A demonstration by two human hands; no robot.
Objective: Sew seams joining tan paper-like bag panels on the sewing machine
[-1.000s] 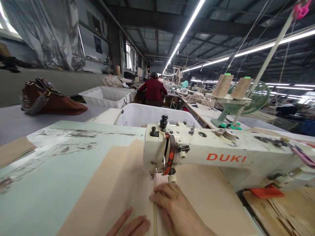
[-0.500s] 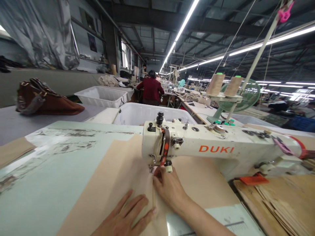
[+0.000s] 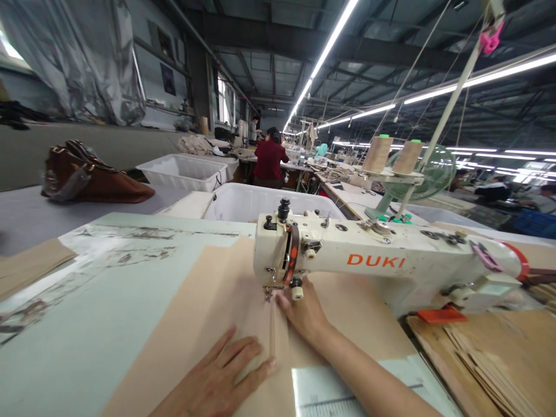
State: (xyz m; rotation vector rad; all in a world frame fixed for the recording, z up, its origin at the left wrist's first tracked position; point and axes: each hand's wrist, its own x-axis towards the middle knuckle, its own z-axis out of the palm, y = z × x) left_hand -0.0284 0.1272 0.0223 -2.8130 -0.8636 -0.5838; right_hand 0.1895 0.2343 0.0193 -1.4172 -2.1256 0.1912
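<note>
A beige sheet of material (image 3: 204, 313) lies under the head of a white sewing machine (image 3: 330, 249). My left hand (image 3: 221, 370) rests flat on the sheet in front of the needle area, fingers spread. A narrow folded strip or seam (image 3: 272, 333) runs from near my left thumb up to the presser foot (image 3: 268, 294). Just right of the foot, my right hand (image 3: 306, 315) lies on the material with its thumb stretched toward the foot. The machine's head and a tension knob hide most of its fingers; it seems open, with nothing visible in it.
Brown flat pieces (image 3: 486, 359) are stacked right of the machine beside an orange piece (image 3: 442, 314). Thread cones (image 3: 377, 153) stand behind it. White bins (image 3: 269, 200) sit beyond the table, a brown handbag (image 3: 95, 176) at left. A person in dark red (image 3: 269, 159) works farther off.
My right hand has moved forward beside the presser foot, and its fingers have gone from bent in front to mostly hidden behind the machine's head. My left hand stays nearly in place.
</note>
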